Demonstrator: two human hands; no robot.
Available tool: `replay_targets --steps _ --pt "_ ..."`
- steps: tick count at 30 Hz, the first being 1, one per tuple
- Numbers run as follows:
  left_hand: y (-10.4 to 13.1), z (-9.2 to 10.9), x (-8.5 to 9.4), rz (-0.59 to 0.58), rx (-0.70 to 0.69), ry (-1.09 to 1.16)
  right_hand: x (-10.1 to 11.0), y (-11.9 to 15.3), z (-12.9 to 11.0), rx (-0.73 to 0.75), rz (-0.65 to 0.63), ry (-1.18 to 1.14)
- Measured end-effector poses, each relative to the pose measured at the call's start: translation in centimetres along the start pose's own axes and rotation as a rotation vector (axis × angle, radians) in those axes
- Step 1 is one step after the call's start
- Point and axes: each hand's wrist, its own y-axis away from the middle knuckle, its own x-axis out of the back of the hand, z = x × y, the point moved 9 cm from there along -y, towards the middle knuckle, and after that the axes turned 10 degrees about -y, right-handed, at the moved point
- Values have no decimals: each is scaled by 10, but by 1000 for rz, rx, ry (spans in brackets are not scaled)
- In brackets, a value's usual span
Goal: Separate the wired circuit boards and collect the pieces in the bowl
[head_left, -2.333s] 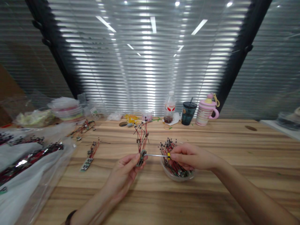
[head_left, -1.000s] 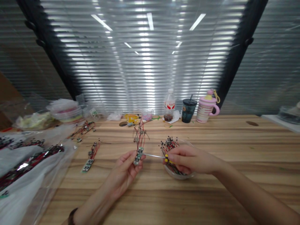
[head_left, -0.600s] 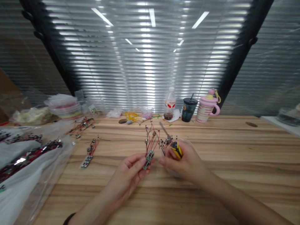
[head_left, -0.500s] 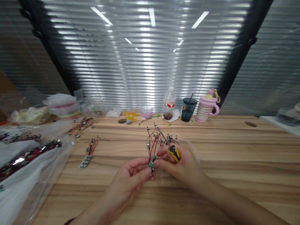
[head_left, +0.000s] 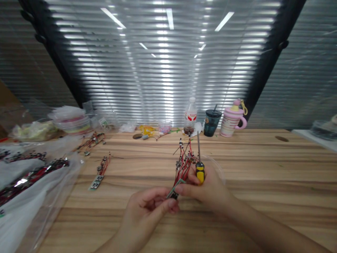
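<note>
A small green circuit board (head_left: 173, 191) with red and black wires is pinched at its lower end by my left hand (head_left: 151, 211). My right hand (head_left: 209, 184) has its thumb on the board's upper end, and a yellow-and-black screwdriver (head_left: 200, 172) is held in the same hand, its shaft pointing up and away. The red wires (head_left: 184, 165) fan out beyond the board, with small dark parts at their tips. Behind my right hand lies a clear round lid or dish (head_left: 219, 168), mostly hidden.
Another wired board (head_left: 97, 182) lies to the left, with a wire bundle (head_left: 93, 140) behind it. Plastic bags (head_left: 39, 196) of wired parts cover the left side. Along the back stand a bottle (head_left: 190, 117), a dark cup (head_left: 211, 123) and a pink mug (head_left: 230, 121).
The board has turned and tilted between my hands, moving slightly right and down, its wires swinging right. In my right hand the screwdriver has swung from leaning left to nearly upright.
</note>
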Motion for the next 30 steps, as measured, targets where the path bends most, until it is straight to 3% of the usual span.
replay_targets --steps 5,9,11,17,20,24,26,28,30 --pt "5 2 -6 -82 -19 -16 -8 -2 5 -96 -144 -216" --pt "8 8 -14 -166 -63 -98 -10 -3 14 -177 -179 -334" --pt "7 7 -14 -154 -52 -88 -10 -2 16 -203 -187 -336" --pt "1 -2 11 139 -61 -53 13 -7 -1 -103 -50 -80" --pt "1 0 29 298 -122 -152 27 -9 -13 -40 30 133" --pt "-5 16 57 491 -246 -389 38 -11 -26 -1 97 378" --pt "-19 17 61 434 -221 -626 39 -11 -27 -29 91 405" --pt "-32 5 64 322 -106 -816 39 -10 -26 -60 84 402" --pt "-37 -6 69 268 -26 -879 37 -9 -22 -77 79 400"
